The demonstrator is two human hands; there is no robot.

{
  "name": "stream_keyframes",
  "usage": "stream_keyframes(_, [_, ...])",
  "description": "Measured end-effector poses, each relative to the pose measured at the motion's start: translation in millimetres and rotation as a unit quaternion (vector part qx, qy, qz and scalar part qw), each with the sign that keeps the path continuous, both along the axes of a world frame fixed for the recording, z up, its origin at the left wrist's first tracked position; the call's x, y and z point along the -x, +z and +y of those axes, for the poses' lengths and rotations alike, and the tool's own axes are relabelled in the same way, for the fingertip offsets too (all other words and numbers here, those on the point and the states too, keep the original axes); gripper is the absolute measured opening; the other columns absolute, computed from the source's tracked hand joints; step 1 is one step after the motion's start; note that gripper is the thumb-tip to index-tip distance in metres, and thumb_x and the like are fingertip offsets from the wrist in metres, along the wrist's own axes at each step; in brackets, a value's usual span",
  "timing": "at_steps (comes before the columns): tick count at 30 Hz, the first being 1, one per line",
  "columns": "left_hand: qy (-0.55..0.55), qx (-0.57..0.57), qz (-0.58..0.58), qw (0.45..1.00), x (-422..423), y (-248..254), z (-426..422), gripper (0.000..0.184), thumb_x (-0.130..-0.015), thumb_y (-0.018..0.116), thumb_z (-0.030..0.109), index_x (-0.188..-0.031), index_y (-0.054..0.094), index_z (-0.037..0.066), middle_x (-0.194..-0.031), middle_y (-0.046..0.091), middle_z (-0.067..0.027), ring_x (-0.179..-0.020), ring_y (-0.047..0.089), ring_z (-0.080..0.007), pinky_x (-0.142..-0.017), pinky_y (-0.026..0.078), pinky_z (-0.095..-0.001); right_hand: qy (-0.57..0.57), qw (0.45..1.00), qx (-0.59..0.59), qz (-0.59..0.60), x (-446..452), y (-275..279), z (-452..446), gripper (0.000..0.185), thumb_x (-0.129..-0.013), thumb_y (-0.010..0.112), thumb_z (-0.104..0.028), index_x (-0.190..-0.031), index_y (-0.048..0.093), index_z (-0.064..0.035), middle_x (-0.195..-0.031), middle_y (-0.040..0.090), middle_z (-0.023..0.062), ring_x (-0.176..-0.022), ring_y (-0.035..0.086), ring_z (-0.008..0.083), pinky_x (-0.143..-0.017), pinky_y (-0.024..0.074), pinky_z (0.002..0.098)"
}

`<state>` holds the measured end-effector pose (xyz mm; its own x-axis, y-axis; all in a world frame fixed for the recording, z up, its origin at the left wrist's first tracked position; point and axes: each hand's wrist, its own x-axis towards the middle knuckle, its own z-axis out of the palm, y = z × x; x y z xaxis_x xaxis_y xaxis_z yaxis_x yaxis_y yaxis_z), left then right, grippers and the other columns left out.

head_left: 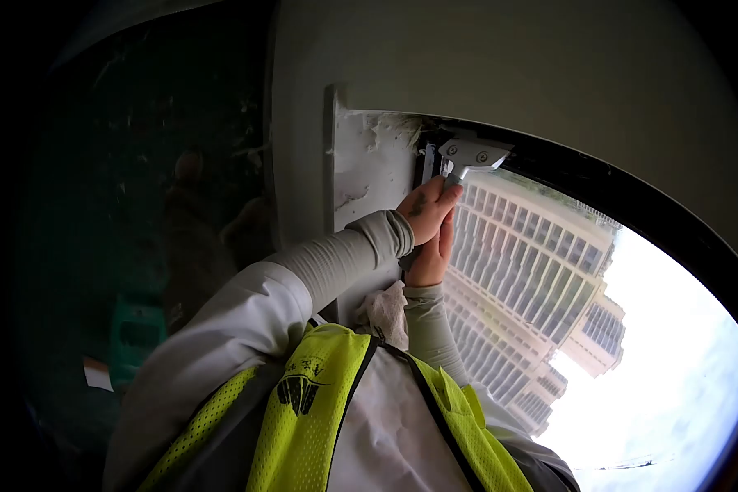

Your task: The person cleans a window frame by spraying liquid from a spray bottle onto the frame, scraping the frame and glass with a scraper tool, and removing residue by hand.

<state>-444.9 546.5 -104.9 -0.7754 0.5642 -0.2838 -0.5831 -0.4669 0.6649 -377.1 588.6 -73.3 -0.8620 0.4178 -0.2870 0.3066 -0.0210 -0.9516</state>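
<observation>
A silver scraper-like tool (477, 153) with two screws in its head lies against the dark frame at the top corner of the window. My left hand (426, 209) is closed round its handle, just below the head. Lower on the handle, my right hand (430, 258) is wrapped from the other side, partly covered by my left hand and wrist. The tool's blade edge is too small to make out. Beside my right forearm, a crumpled pale cloth (385, 313) rests on the ledge.
Window glass (525, 246) shows tall buildings and bright sky. A pale wall panel (299, 156) with a raised edge runs beside the worn white sill (369, 172). Dark floor lies to the left, with a green container (138, 334) and a small white-and-orange item (98, 374).
</observation>
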Motion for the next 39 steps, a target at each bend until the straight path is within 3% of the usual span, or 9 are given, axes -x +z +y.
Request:
stream_keyframes(2, [-0.003, -0.004, -0.009, 1.000, -1.9, 2.3, -0.6, 0.026, -0.091, 0.040, 0.029, -0.081, 0.042, 0.005, -0.065, 0.045, -0.0018, -0.063, 0.043, -0.0113, -0.063, 0.040, -0.0274, 0.013, 0.999, -0.045, -0.004, -3.3, -0.8, 5.0, 0.044, -0.090, 0.037, -0.011, -0.130, 0.026, 0.0037, -0.128, 0.036, 0.0096, -0.115, 0.038, 0.0162, -0.095, 0.0302, 0.0256])
stream_keyframes(8, [-0.001, 0.043, -0.001, 0.999, 13.4, 9.5, -8.9, 0.028, -0.091, 0.039, 0.032, -0.081, 0.042, 0.005, -0.064, 0.045, -0.0025, -0.062, 0.043, -0.0125, -0.062, 0.039, -0.0282, 0.033, 0.998, -0.020, -0.039, 17.1, 10.3, 3.2, 0.048, -0.089, 0.040, -0.015, -0.132, 0.025, 0.0000, -0.126, 0.040, 0.0104, -0.113, 0.042, 0.0176, -0.094, 0.0340, 0.0287])
stream_keyframes(9, [0.019, 0.054, 0.012, 0.998, 14.0, 7.8, -5.7, 0.029, -0.091, 0.038, 0.032, -0.081, 0.042, 0.005, -0.064, 0.046, -0.0027, -0.062, 0.044, -0.0129, -0.062, 0.039, -0.0285, 0.041, 0.996, -0.080, -0.021, 15.9, 3.9, 3.7, 0.048, -0.090, 0.040, -0.016, -0.132, 0.024, 0.0003, -0.126, 0.041, 0.0103, -0.112, 0.043, 0.0173, -0.094, 0.0338, 0.0288])
stream_keyframes(14, [-0.020, 0.001, -0.010, 1.000, 8.8, 14.7, -20.8, 0.030, -0.091, 0.037, 0.033, -0.080, 0.041, 0.005, -0.065, 0.045, -0.0019, -0.062, 0.043, -0.0128, -0.062, 0.038, -0.0288, 0.010, 0.998, -0.059, -0.002, 4.6, -0.5, -10.4, 0.049, -0.090, 0.039, -0.015, -0.134, 0.021, -0.0007, -0.131, 0.035, 0.0097, -0.117, 0.038, 0.0179, -0.096, 0.0324, 0.0294])
stream_keyframes(17, [-0.029, 0.049, 0.041, 0.998, 9.1, 6.0, -17.9, 0.030, -0.091, 0.038, 0.033, -0.079, 0.040, 0.006, -0.064, 0.045, -0.0019, -0.061, 0.043, -0.0125, -0.061, 0.038, -0.0284, -0.004, 0.998, -0.061, -0.022, 0.9, -1.9, -7.4, 0.048, -0.090, 0.038, -0.015, -0.133, 0.021, -0.0006, -0.130, 0.036, 0.0098, -0.117, 0.038, 0.0194, -0.097, 0.0319, 0.0305])
stream_keyframes(18, [-0.023, 0.003, 0.007, 1.000, 7.8, 9.6, -16.8, 0.030, -0.091, 0.037, 0.033, -0.079, 0.040, 0.006, -0.064, 0.044, -0.0020, -0.061, 0.043, -0.0125, -0.061, 0.038, -0.0280, -0.014, 0.999, -0.038, -0.030, 2.7, 1.9, -10.3, 0.048, -0.090, 0.038, -0.014, -0.133, 0.022, -0.0005, -0.129, 0.037, 0.0099, -0.116, 0.040, 0.0192, -0.096, 0.0326, 0.0305])
stream_keyframes(25, [-0.014, 0.015, 0.007, 1.000, 3.5, 10.9, -13.2, 0.030, -0.091, 0.038, 0.032, -0.078, 0.041, 0.005, -0.063, 0.044, -0.0021, -0.060, 0.043, -0.0130, -0.061, 0.038, -0.0280, -0.009, 0.998, -0.064, -0.027, 1.5, 6.3, -9.8, 0.046, -0.088, 0.039, -0.012, -0.131, 0.026, 0.0001, -0.126, 0.041, 0.0106, -0.113, 0.043, 0.0202, -0.094, 0.0354, 0.0312])
stream_keyframes(28, [0.003, 0.019, 0.014, 1.000, 5.3, 9.9, -9.9, 0.032, -0.091, 0.037, 0.034, -0.078, 0.041, 0.005, -0.064, 0.045, -0.0022, -0.060, 0.043, -0.0125, -0.061, 0.038, -0.0278, -0.005, 0.998, -0.056, -0.011, 4.5, 4.8, -5.8, 0.035, -0.090, 0.038, -0.011, -0.123, 0.036, 0.0025, -0.112, 0.048, 0.0066, -0.100, 0.048, 0.0130, -0.086, 0.0378, 0.0243])
stream_keyframes(39, [-0.027, 0.016, -0.005, 1.000, 9.5, 9.9, -15.7, 0.030, -0.091, 0.037, 0.033, -0.080, 0.040, 0.005, -0.063, 0.042, -0.0010, -0.059, 0.040, -0.0121, -0.063, 0.037, -0.0283, -0.020, 0.999, -0.021, 0.012, 13.0, 5.4, -20.0, 0.037, -0.090, 0.039, -0.013, -0.123, 0.034, 0.0037, -0.111, 0.047, 0.0066, -0.098, 0.047, 0.0119, -0.083, 0.0380, 0.0224])
